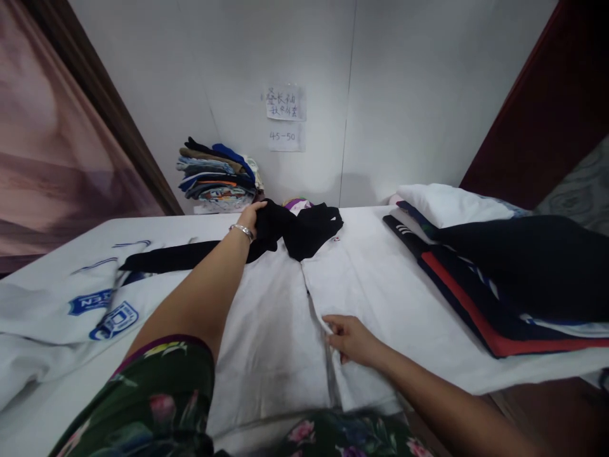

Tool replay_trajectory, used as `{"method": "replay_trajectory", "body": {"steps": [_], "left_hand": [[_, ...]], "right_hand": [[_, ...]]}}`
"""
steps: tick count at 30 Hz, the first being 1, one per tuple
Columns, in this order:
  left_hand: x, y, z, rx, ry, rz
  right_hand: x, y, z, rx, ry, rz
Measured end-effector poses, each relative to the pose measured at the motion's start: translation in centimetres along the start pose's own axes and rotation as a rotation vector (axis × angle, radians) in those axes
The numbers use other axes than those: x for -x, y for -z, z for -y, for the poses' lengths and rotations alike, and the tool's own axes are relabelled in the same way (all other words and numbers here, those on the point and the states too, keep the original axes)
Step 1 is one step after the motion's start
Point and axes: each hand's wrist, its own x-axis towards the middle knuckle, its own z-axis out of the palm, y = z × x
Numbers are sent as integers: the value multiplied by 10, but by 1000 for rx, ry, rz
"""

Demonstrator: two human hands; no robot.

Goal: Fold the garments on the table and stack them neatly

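Note:
A garment with a white body [276, 324] and a black upper part [309, 231] lies spread in front of me. At its far end, my left hand [252, 216] is closed on the black cloth, and the wrist wears a silver bracelet. Nearer to me, my right hand [352, 339] pinches the edge of the white front panel, where a dark gap runs between the two halves. One black sleeve [174, 257] stretches out leftward, partly behind my left forearm. The fingertips of the left hand are partly hidden by the cloth.
A pile of folded clothes [219, 174] stands at the back left against the wall. Stacked dark garments [514, 273] with a red one lie on the right, a white piece [451, 203] behind them. White clothing with blue badges [114, 320] lies left. Paper notes [286, 117] hang on the wall.

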Motion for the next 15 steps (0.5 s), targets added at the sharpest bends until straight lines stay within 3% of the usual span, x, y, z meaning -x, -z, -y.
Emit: {"method": "replay_trajectory", "body": {"steps": [4, 7, 10, 13, 15], "left_hand": [[-1, -16, -23, 150, 50, -11], [3, -28, -31, 92, -28, -32], [15, -37, -18, -129, -115, -84], [33, -42, 3, -226, -76, -38], [44, -44, 10, -226, -43, 7]], "right_hand": [[1, -9, 2, -10, 19, 121], [8, -8, 2, -8, 33, 175], [17, -2, 7, 135, 229, 110], [27, 5, 10, 465, 508, 95], [30, 6, 9, 587, 565, 127]]}}
